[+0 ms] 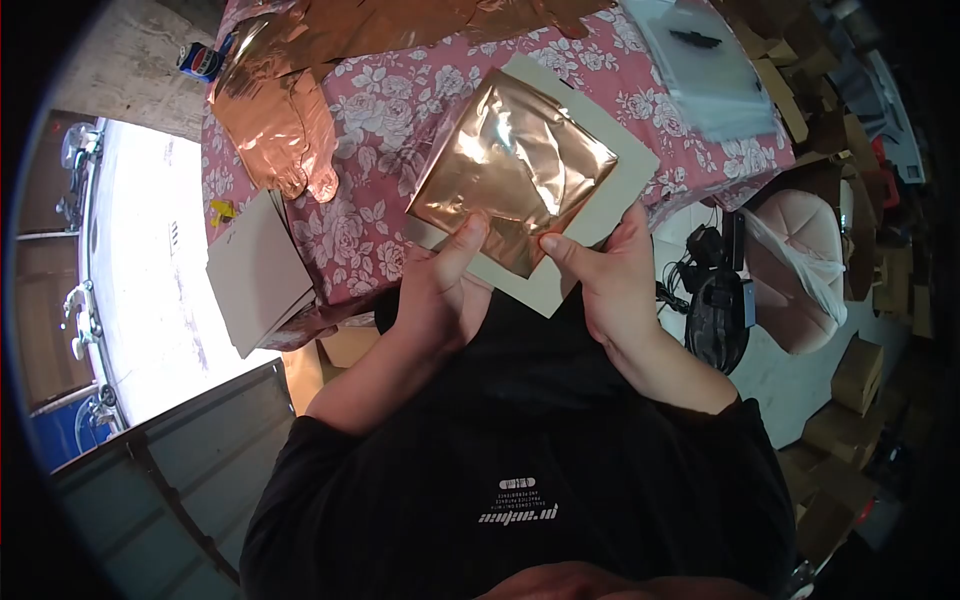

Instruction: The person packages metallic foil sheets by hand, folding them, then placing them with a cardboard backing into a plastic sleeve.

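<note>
A shiny copper-coloured foil sheet (515, 160) lies, creased and reflective, on a pale square board (625, 175). Both are held tilted over the near edge of the table. My left hand (450, 270) grips the lower left edge, its thumb pressed on the foil and its fingers hidden beneath. On the lower right, my right hand (612, 272) grips the board with its thumb at the foil's corner; most of its fingers are behind the board.
The table has a pink floral cloth (375, 120). Crumpled copper foil (275, 125) spreads along its far left. Pale boards (258, 270) are stacked at the left edge, clear plastic sheets (700, 75) at the far right. A cushioned seat (795, 260) and black bag (718, 320) stand right.
</note>
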A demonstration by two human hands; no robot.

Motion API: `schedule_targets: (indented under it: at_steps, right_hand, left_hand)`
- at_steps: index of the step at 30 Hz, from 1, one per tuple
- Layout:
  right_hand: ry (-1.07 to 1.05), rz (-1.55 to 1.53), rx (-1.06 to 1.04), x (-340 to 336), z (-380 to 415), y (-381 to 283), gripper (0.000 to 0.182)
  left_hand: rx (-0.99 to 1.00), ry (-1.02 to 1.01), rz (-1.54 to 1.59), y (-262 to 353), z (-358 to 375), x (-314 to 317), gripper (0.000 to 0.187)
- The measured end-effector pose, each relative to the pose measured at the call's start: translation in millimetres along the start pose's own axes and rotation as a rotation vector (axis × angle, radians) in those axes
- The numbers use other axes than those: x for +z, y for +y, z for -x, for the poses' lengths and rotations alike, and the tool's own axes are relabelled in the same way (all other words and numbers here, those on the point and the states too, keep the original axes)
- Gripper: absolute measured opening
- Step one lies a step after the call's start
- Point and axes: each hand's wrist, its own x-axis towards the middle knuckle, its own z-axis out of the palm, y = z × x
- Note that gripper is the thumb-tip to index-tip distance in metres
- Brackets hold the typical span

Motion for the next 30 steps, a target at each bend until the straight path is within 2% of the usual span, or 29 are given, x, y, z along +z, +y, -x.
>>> schedule_targets:
  at_steps: [7, 9, 12, 16, 18, 23, 25, 30]
  right_hand:
    - [-0.032, 0.023, 0.042, 3, -7, 7, 0.053]
    - [-0.015, -0.018, 0.029, 11, -7, 0, 0.051]
    - [-0.024, -0.071, 0.022, 4, -10, -2, 0.045]
    - [-0.028, -0.135, 0.046, -4, -14, 9, 0.035]
    - [-0.035, -0.120, 0.027, -6, -13, 14, 0.034]
    - [0.023, -0.123, -0.034, 9, -11, 13, 0.028]
    - [0.019, -0.276, -0.088, 13, -11, 12, 0.026]
    - [-0.026, -0.354, -0.041, 10, -18, 17, 0.023]
  left_hand:
    - [-0.103, 0.029, 0.072, -2, -1, -7, 0.039]
    - [-0.132, 0.060, 0.122, -3, -4, -9, 0.044]
    - [-0.014, 0.053, -0.010, 4, -2, 11, 0.043]
    - [-0.072, 0.005, 0.004, 1, -6, -8, 0.049]
    - [0.010, 0.051, -0.029, 5, -3, 4, 0.054]
    - [-0.055, -0.013, 0.090, 1, -8, -6, 0.054]
    - [-0.064, -0.019, 0.097, 0, -7, -4, 0.055]
    - [-0.086, -0.029, 0.120, 0, -9, -5, 0.051]
